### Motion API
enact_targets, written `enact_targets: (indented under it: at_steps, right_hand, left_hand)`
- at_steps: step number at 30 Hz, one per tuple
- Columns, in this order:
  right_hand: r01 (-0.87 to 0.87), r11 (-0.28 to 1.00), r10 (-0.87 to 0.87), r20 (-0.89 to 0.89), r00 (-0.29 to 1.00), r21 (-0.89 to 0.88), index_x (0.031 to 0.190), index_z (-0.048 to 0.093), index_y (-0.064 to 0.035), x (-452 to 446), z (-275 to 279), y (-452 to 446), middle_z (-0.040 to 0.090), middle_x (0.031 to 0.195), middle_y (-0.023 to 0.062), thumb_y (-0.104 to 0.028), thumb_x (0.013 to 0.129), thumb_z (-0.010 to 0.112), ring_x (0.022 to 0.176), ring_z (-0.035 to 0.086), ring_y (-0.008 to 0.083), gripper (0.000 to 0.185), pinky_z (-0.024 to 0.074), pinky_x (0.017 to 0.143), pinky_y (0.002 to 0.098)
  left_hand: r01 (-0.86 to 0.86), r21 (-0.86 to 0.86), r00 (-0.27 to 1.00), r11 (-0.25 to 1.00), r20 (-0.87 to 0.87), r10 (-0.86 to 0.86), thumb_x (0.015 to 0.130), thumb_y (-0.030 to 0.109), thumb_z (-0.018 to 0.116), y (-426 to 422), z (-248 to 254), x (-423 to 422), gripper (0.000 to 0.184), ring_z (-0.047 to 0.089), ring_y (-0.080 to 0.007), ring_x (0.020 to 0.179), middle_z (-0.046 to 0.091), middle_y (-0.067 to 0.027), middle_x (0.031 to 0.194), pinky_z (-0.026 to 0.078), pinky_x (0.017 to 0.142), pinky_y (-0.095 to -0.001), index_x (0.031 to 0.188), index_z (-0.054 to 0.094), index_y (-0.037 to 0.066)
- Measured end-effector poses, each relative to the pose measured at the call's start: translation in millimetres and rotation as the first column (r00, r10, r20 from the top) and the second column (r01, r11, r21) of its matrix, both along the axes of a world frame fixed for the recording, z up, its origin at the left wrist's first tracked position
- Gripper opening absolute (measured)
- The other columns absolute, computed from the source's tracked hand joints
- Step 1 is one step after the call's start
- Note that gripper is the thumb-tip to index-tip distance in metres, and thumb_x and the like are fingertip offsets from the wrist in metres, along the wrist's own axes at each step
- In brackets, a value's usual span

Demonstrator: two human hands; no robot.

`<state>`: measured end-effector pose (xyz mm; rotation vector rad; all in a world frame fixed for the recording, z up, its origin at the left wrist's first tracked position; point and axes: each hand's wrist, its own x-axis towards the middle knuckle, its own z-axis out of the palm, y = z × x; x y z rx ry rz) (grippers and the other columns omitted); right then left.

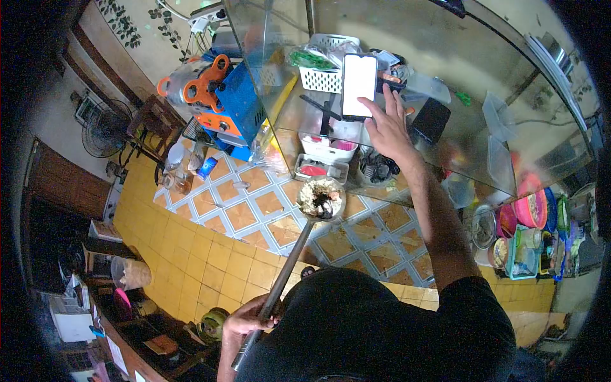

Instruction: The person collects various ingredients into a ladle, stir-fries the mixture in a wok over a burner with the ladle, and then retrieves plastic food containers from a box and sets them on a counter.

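Head view is showing me the ladle point(286, 274) above the tiled counter point(242, 210), already loaded, its pale food point(309, 193) and dark topping point(324, 198) looking only partly mixed. Its bowl is pointing forward and slightly right, long axis running diagonally; left hand point(244, 320) is wrapping fingers round the handle, while right hand point(389, 129) is spreading fingers apart, touching the phone point(359, 79).

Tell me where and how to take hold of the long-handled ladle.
Best grip the ladle by its long, straight handle, coming from the wearer's side and wrapping the fingers around the end part, where the left hand holds it. The handle slants toward the wearer, away from the round bowl full of pale food, so that grip should keep the fingers clear of it.
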<state>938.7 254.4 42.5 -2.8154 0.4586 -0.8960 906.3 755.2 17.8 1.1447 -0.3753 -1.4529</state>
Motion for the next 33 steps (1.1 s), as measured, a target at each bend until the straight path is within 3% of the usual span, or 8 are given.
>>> enact_targets:
  at_steps: [4,8,13,23,25,33]
  right_hand:
    - [0.029,0.999,-0.029,-0.005,1.0,0.044,0.138,0.04,-0.0358,1.8,1.9,2.9,0.01,0.152,0.0232,-0.016,0.086,0.052,0.138,0.013,0.0479,0.057,0.0171,0.107,0.065]
    - [0.024,0.996,-0.026,0.019,0.999,0.086,0.137,0.042,-0.0342,1.0,4.7,2.6,0.011,0.152,0.0234,-0.015,0.086,0.053,0.138,0.013,0.0478,0.055,0.0177,0.108,0.0621]
    - [-0.04,0.999,0.039,0.072,0.997,0.015,0.132,0.05,-0.0281,-3.4,3.6,0.6,0.018,0.15,0.0254,-0.013,0.084,0.054,0.136,0.017,0.0484,0.051,0.0186,0.111,0.0555]
    - [-0.045,0.998,0.047,0.065,0.997,-0.042,0.131,0.05,-0.0276,-0.8,-1.0,-0.9,0.018,0.149,0.0261,-0.014,0.084,0.054,0.135,0.019,0.0482,0.049,0.0195,0.11,0.0551]
    - [0.006,0.999,-0.005,0.036,0.999,-0.038,0.135,0.045,-0.0304,0.7,-0.8,-0.5,0.017,0.15,0.0264,-0.015,0.085,0.054,0.135,0.018,0.049,0.054,0.0183,0.11,0.0572]
    - [0.065,0.997,-0.064,-0.015,0.998,0.042,0.142,0.034,-0.036,2.9,0.8,0.0,0.013,0.151,0.0268,-0.016,0.085,0.054,0.136,0.014,0.0505,0.064,0.0166,0.108,0.0615]
  left_hand:
    - [0.015,0.003,1.0,1.0,0.01,-0.015,0.068,0.027,0.078,1.6,-3.5,1.5,0.054,0.048,-0.011,0.075,0.052,-0.0023,0.084,0.04,0.064,-0.0251,0.108,0.051,0.003]
    - [0.026,0.017,0.999,1.0,-0.03,-0.025,0.068,0.027,0.078,1.2,0.1,2.5,0.053,0.048,-0.0109,0.075,0.052,-0.0023,0.084,0.04,0.063,-0.0248,0.107,0.051,0.003]
    - [0.037,0.02,0.998,0.999,-0.042,-0.036,0.067,0.027,0.078,-0.3,1.1,2.9,0.051,0.048,-0.0108,0.076,0.052,-0.0023,0.085,0.04,0.063,-0.0242,0.104,0.052,0.003]
    - [0.07,0.021,0.997,0.997,-0.039,-0.069,0.067,0.024,0.078,5.4,-8.6,4.4,0.055,0.05,-0.0113,0.079,0.054,-0.0033,0.087,0.041,0.066,-0.0247,0.11,0.052,0.002]
    - [0.017,0.053,0.998,0.998,-0.059,-0.013,0.066,0.023,0.078,3.2,-0.7,2.3,0.057,0.051,-0.0113,0.079,0.055,-0.0036,0.088,0.041,0.066,-0.0244,0.112,0.051,0.001]
    - [0.057,0.059,0.996,0.997,-0.072,-0.052,0.065,0.019,0.077,7.2,-7.6,6.7,0.059,0.051,-0.0116,0.081,0.056,-0.0037,0.088,0.041,0.067,-0.0247,0.114,0.05,0.001]
